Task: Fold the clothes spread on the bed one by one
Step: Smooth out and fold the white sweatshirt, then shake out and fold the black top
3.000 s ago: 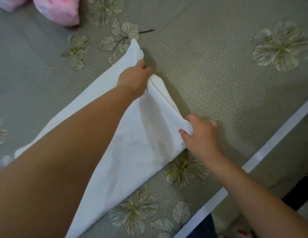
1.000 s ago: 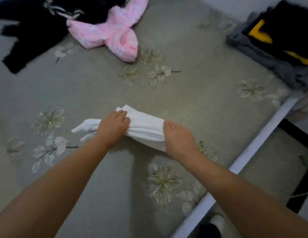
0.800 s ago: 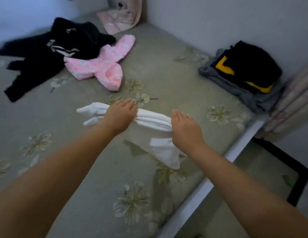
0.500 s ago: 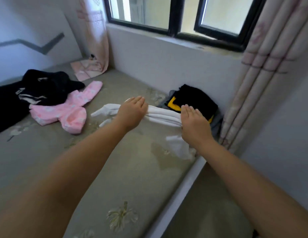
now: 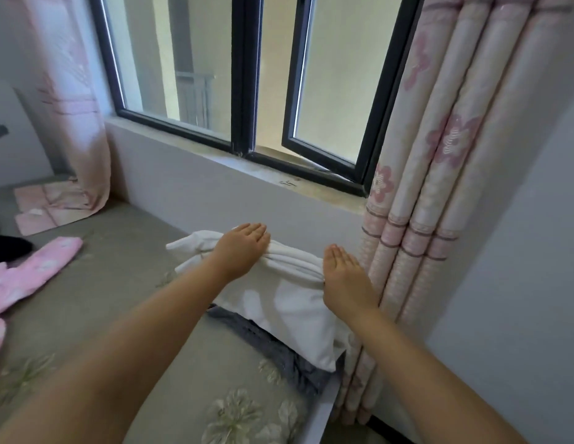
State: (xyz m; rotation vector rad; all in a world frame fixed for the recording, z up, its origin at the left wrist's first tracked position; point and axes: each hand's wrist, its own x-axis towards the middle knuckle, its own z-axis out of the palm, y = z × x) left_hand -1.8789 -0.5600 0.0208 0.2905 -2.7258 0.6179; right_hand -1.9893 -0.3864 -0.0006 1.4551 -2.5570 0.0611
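A folded white garment (image 5: 292, 302) hangs bunched between my two hands, just over a grey garment (image 5: 272, 344) at the bed's corner below the window wall. My left hand (image 5: 244, 251) holds its left part, fingers straight on top and thumb hidden beneath. My right hand (image 5: 346, 277) holds the right end in the same way, beside the curtain. The white cloth's lower layer drapes down onto the grey pile. A pink garment (image 5: 29, 270) lies spread at the left of the bed, with a black garment (image 5: 6, 248) just showing at the left edge.
The grey floral bed cover (image 5: 125, 283) runs to a white bed edge (image 5: 320, 408) at the lower right. A pink flowered curtain (image 5: 423, 219) hangs at the right, another curtain (image 5: 80, 139) at the left. The window sill wall (image 5: 199, 190) is close behind my hands.
Both hands lifted the folded white garment off the middle of the bed and carried it right, over the pile in the corner. The view rose toward the window.
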